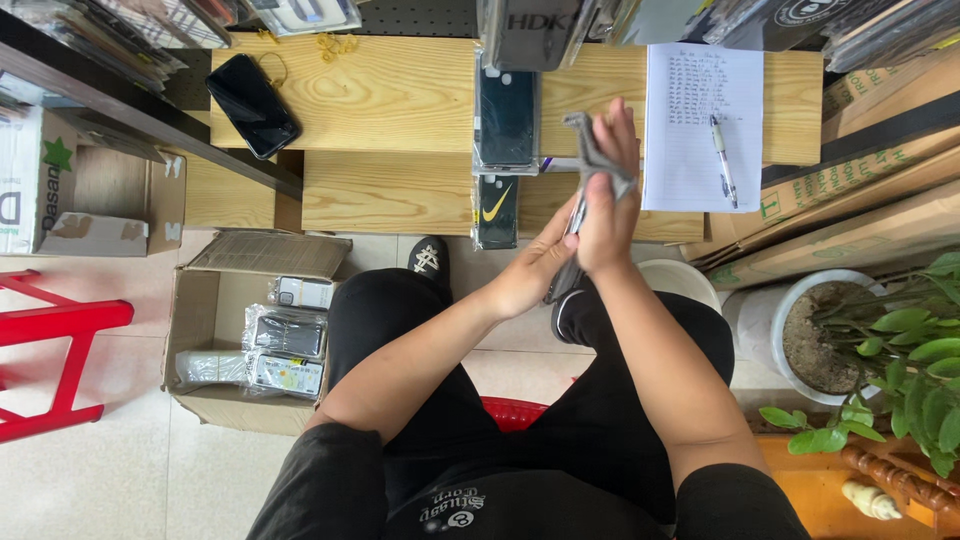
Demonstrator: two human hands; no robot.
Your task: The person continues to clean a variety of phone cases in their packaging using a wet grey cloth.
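head view, two hands, one grey cloth, one pen

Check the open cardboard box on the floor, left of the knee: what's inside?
The cardboard box holds several clear-wrapped packs, seemingly phone cases, and a white pack at its left side. Whatever lies beneath them, and under the folded flap, is covered.

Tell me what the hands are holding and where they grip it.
Both hands share one flat, dark phone-sized item. The left hand grips its lower end; the right hand presses a grey cloth over its upper part.
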